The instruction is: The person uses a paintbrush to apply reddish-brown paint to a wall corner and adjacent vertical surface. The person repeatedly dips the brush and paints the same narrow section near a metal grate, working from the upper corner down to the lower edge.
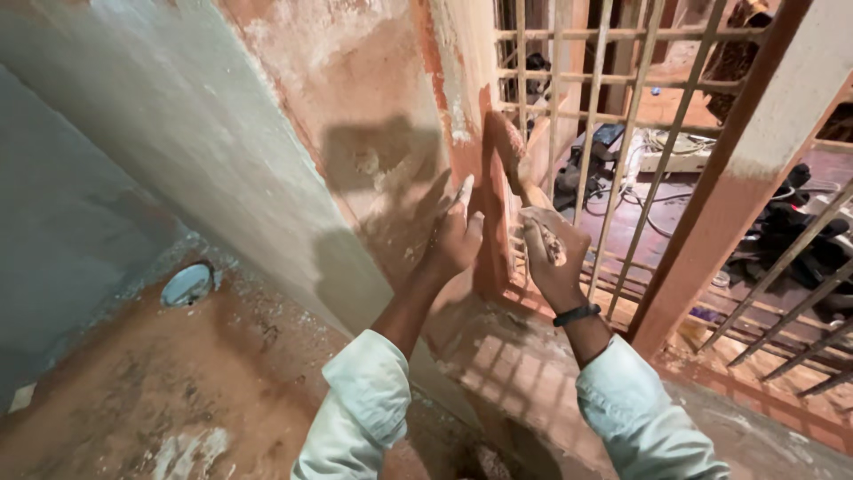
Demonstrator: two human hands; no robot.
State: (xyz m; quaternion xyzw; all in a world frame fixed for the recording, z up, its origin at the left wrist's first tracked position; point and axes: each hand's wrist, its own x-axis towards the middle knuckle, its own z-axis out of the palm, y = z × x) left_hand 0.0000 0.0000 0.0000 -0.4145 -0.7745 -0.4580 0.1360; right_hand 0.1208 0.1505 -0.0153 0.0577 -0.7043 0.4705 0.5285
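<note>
At the corner of the wall, seen from the head camera, the right hand (553,253) is closed around the handle of a paintbrush (515,160), its fingers wrapped tight; the brush rises from the top of that fist, its long axis running up and slightly left, the bristle head pointing up toward the reddish vertical edge (487,142) and touching or nearly touching it, just above the fingertips; the left hand (455,236) lies just left of the right, fingers loosely spread and pressed flat against the wall face (373,151), with what looks like a thin pale blade or scraper (464,190) sticking up past the fingertips, though whether the fingers actually pinch it cannot be told; as for progress, the judgement is that the work is partway: the strip directly above and below the fingers carries a solid red-brown coat, while the surface left of the left hand is patchy, with pale plaster showing through; behind the right hand's fingers a metal window grille (613,107) separates this side from a room with cables on its floor.
</note>
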